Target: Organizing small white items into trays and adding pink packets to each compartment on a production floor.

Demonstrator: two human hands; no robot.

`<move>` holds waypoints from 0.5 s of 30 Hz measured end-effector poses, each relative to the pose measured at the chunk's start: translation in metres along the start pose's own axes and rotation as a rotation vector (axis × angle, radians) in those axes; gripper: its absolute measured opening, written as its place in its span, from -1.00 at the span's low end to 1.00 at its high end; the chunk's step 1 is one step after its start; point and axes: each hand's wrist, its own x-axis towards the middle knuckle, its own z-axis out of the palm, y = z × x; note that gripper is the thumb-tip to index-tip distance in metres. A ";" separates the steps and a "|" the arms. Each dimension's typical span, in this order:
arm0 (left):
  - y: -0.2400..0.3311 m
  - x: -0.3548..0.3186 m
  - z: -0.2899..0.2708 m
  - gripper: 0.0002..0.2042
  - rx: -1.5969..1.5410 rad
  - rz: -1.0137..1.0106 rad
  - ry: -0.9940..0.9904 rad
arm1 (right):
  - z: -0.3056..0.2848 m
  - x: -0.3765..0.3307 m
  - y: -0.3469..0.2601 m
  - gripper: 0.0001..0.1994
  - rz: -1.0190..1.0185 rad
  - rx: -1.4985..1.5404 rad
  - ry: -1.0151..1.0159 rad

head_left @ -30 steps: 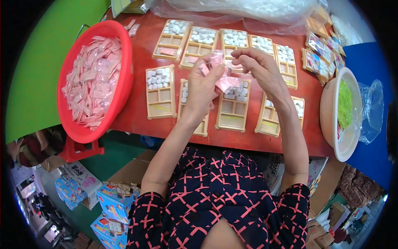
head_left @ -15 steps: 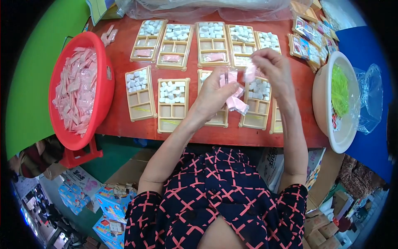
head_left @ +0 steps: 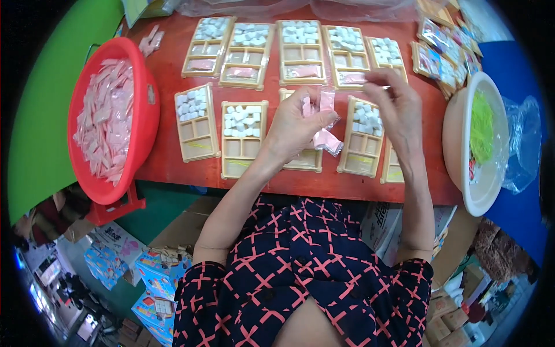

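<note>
Your left hand (head_left: 292,128) pinched several pink packets (head_left: 327,141) between thumb and fingers, above the worktop (head_left: 167,133) and well to the right of the red tub (head_left: 148,127). Your own fingers hid part of that bunch, so its count could not be told. Your right hand (head_left: 400,107), farther right of the red tub, had its fingers bent; they were blurred, and I cannot tell whether they pinched anything.

Your left hand largely covered the middle front tray (head_left: 303,161). The rightmost front tray (head_left: 393,172), the one in its row farthest from the red tub, ran out of sight behind your right forearm (head_left: 418,194). Your right hand also blocked the lower part of the rightmost back tray (head_left: 404,65), leaving its white cubes (head_left: 387,52) visible.

Across the worktop from the red tub stood a cream tub (head_left: 457,139) holding green strands (head_left: 480,136), with a clear bag (head_left: 521,144) beyond it. Behind and to the right of the red tub lay a plastic sheet (head_left: 358,8), cut off by the top edge.
</note>
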 end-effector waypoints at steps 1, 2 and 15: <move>-0.004 0.001 0.000 -0.87 0.005 0.025 -0.038 | 0.004 -0.005 -0.009 -0.82 0.060 0.052 -0.125; -0.008 0.002 0.003 -0.86 0.005 0.052 -0.084 | 0.006 -0.007 -0.017 -0.83 0.070 0.070 -0.254; -0.006 0.006 0.033 -0.87 -0.088 0.013 0.071 | -0.039 0.002 0.072 -0.83 0.247 -0.027 0.326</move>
